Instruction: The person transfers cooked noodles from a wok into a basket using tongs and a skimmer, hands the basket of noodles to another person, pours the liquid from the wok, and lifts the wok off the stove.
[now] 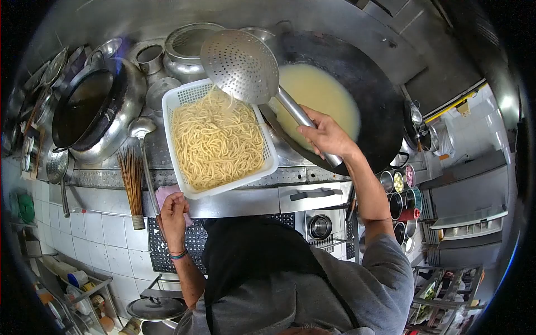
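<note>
Right hand (326,131) holding skimmer (237,64) over basket (269,149)

Hand pose. The right hand is gripping the skimmer's handle with fingers closed around it; the forearm is reaching forward from the right. The left hand (175,207) is positioned low, its fingers curled beside the pink cloth (166,192); whether it is holding the cloth cannot be told. The skimmer's perforated bowl is overhanging the basket's far right corner. The noodles (218,142) are filling most of the basket, heaping toward its far end.

Edges and room. The basket is sitting left of the black wok (374,111), its near left corner reaching the front ledge (234,207). The skimmer's handle is crossing above the wok's near left rim. A strip of steel worktop (159,151) is separating the basket from the ladle (142,127), and the bamboo brush (131,178) is lying just left of the ladle's handle.

Surface and room. Pale yellow liquid (321,95) is pooling in the wok. A second wok (86,103) is standing at far left. White floor tiles (100,231) are showing below the ledge.
</note>
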Demonstrator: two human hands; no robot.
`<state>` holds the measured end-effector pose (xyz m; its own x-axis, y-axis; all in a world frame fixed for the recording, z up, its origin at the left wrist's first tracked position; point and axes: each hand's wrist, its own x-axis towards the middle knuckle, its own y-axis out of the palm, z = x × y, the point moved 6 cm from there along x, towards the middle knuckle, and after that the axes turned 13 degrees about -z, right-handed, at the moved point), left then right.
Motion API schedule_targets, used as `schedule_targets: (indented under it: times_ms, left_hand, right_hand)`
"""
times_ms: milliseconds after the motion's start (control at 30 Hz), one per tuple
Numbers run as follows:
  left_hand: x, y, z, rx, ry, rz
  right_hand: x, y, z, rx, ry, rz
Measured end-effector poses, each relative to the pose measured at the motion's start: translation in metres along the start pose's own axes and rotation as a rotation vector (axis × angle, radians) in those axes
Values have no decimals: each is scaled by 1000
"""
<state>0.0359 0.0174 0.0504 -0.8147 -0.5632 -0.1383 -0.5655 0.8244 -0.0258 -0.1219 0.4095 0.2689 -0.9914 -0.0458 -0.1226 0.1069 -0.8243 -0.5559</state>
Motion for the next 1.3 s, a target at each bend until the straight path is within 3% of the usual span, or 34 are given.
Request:
schedule_targets:
  times_ms: [67,233,400,600,1000,1300]
  left_hand:
    - [-2,0,-8,9,-4,-32]
    - [-8,-15,-1,11,27,-83]
    - [-17,-36,27,-36,-35,-127]
    - [-17,-46,32,-73,-82,-136]
    - [8,4,-7,-20,3,12]
    - [9,5,0,-47,-43,8]
  right_hand:
    - [-2,-1,3,-39,-54,-64]
    - [19,-65,-18,53,74,-328]
    - [69,-154,-108,19,-29,-515]
    - [53,-216,-214,-36,226,-756]
    - [-1,-165,-233,299,494,-574]
    - [12,-116,-213,475,501,-352]
